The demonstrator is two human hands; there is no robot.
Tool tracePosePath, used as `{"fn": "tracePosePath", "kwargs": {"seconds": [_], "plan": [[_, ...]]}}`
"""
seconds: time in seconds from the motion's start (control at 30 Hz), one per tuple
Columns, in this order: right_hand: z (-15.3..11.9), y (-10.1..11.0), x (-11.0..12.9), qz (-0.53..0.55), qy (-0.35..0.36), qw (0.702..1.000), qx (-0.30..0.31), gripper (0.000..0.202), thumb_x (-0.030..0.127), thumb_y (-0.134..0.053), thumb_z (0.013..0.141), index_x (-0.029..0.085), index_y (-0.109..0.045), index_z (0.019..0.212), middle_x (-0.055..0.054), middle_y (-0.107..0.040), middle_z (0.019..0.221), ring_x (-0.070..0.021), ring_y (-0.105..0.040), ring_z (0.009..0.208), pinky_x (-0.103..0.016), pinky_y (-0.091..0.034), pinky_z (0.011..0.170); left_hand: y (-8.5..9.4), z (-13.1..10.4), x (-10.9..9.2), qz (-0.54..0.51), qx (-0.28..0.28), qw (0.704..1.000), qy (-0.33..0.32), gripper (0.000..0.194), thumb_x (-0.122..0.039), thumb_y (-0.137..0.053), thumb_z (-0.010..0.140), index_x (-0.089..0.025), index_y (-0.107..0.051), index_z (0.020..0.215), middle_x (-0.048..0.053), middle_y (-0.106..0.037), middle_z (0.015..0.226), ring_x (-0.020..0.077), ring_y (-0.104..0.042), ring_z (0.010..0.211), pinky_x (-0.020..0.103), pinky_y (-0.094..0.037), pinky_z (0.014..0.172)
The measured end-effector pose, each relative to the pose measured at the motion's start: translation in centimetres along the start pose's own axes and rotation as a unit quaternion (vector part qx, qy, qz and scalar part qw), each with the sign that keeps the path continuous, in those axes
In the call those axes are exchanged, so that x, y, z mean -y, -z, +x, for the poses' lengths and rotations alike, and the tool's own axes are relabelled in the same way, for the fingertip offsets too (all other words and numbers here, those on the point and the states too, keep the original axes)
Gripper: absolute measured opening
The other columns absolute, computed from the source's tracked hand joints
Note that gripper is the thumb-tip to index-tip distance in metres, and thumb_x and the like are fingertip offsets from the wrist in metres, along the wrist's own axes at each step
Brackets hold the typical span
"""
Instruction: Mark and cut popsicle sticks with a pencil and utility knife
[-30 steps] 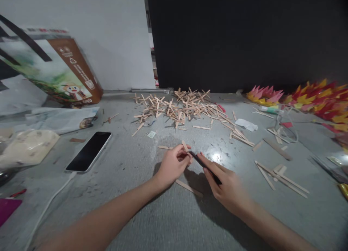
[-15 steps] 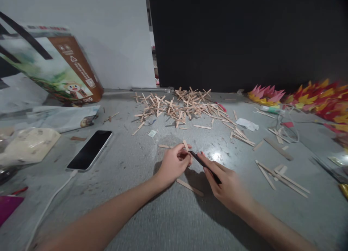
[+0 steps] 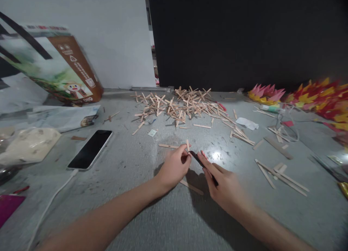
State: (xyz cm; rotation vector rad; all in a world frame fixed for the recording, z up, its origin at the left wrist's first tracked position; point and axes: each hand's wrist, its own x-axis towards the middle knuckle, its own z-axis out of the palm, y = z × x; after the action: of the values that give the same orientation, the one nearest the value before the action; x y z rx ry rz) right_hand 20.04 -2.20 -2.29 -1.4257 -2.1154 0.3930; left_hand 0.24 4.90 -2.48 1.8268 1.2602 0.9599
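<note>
My left hand (image 3: 172,168) pinches a short wooden craft stick (image 3: 187,145), its upper end standing up above the fingertips. In my right hand (image 3: 224,184) is a slim dark tool (image 3: 196,158), gripped along its length with the index finger lying on top. The tool's tip is at the stick, close to my left fingertips; whether it is a knife or a file I cannot tell. One loose craft stick (image 3: 166,146) lies just beyond my left hand. Another flat stick (image 3: 194,188) lies on the table between my hands, partly hidden by the left one.
A heap of crossed craft sticks (image 3: 174,107) spreads along the back of the grey table (image 3: 130,214). More sticks (image 3: 282,176) lie at the right. A phone (image 3: 91,149) with a white cable is at the left, before a printed bag (image 3: 67,69). Red and yellow paper decorations (image 3: 318,102) stand back right.
The pinched stick has turned more upright. My left hand has shifted slightly, covering more of the stick near it. The tool stays at the pinched stick.
</note>
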Motion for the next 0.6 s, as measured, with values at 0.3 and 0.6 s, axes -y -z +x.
{"fn": "tracePosePath", "kwargs": {"seconds": [0.3,0.6], "plan": [[0.05,-0.08,-0.09,0.018,-0.003,1.0,-0.001,0.058,0.021,-0.041,0.108,0.033,-0.036,0.165,-0.012,-0.06,0.152,-0.0267,-0.068,0.127,-0.035,-0.061,0.093,0.2,0.11,0.27,0.017,0.028,0.999,-0.006,0.017,-0.023,-0.058,0.098,-0.024,-0.069,0.111,0.001,-0.073,0.087,0.0178,-0.069,0.081,0.028,-0.048,0.078],[-0.04,0.12,-0.05,0.014,-0.007,1.0,0.007,0.057,0.022,-0.041,0.108,0.031,-0.037,0.164,-0.014,-0.062,0.15,-0.0252,-0.072,0.121,-0.033,-0.061,0.091,0.2,-0.02,0.53,0.015,0.04,0.999,-0.024,0.017,-0.026,-0.056,0.101,-0.023,-0.066,0.114,0.002,-0.073,0.092,0.0187,-0.068,0.086,0.029,-0.047,0.082]]}}
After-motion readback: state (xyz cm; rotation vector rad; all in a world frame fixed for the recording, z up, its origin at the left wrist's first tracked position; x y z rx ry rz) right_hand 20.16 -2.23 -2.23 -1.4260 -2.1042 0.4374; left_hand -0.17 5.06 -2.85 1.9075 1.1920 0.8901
